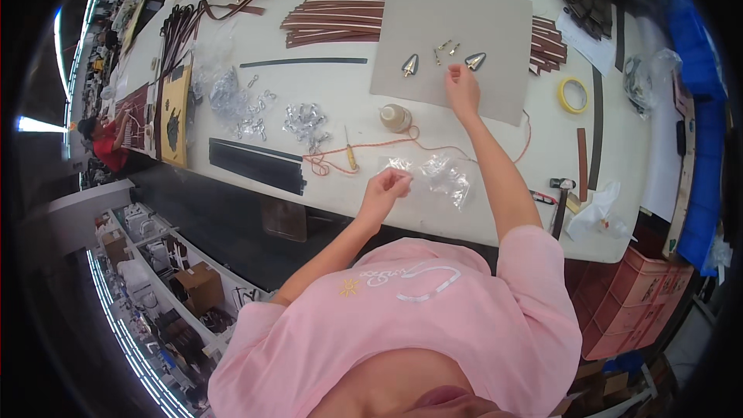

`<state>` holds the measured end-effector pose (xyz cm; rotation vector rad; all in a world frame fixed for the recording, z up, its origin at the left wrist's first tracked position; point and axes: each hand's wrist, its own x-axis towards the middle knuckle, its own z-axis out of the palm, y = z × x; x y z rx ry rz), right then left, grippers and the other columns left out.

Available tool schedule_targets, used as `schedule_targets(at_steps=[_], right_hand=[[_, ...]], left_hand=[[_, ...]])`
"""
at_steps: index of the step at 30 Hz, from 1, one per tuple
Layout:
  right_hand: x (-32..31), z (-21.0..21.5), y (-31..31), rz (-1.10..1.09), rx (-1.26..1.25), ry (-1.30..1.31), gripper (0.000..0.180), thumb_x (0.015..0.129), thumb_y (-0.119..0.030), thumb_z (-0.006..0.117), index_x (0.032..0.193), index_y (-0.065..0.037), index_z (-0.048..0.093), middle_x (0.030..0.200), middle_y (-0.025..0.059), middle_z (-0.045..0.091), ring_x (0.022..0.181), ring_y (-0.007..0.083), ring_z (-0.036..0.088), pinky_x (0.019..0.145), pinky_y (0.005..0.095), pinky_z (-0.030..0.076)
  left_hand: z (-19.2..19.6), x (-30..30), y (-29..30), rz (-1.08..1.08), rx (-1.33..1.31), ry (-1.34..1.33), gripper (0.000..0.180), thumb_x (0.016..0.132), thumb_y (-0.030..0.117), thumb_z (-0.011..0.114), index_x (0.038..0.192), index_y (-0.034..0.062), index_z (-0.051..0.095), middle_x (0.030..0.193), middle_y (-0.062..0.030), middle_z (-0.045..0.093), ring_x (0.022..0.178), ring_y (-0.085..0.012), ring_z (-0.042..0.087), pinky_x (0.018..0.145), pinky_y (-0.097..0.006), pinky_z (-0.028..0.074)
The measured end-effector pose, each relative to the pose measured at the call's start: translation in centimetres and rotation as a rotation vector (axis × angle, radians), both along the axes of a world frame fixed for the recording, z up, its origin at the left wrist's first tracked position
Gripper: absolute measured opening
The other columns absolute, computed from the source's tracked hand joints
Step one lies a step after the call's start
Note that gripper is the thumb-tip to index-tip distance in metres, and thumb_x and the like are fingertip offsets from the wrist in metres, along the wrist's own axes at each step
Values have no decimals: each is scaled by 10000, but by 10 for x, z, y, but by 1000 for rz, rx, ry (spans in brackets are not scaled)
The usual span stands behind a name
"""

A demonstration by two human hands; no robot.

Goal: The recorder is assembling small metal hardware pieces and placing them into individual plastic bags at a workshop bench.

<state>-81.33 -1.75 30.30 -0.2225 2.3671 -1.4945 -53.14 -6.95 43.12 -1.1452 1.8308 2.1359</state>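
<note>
Fingers of right hand [462,82] pinched on small brass fitting on grey mat [433,0]; left hand [385,186] fingers pinching clear plastic bag [398,164]. Sorting hardware; next likely needs precise placing beside metal tips [410,66].

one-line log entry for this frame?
left hand: pinching clear plastic bag | right hand: fingertips on grey board, near metal tips | table: straps, thread spool

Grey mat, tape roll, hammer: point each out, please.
Grey mat [464,15]: head view, bare upper middle of the sheet.
Tape roll [563,95]: head view, left side of the yellow ring.
Hammer [562,184]: head view, metal head.
</note>
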Motion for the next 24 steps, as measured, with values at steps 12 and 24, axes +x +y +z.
schedule_targets(at_steps=[12,24], right_hand=[[-6,-15,-54,-121,301,308,233,857,-215,728,941,-60,575,910,121,657,895,286,654,786,435,483],[84,219,48,85,-288,1,161,901,-61,719,954,-4,578,877,49,639,780,100,625,737,249,552]], left_hand=[[4,67,-38,218,92,-110,196,954,222,684,855,55,661,763,3,645,713,-65,572,701,-234,451],[75,29,-119,93,80,335,149,994,165,624,1008,24,668,846,-2,653,762,-70,573,742,-240,475]])
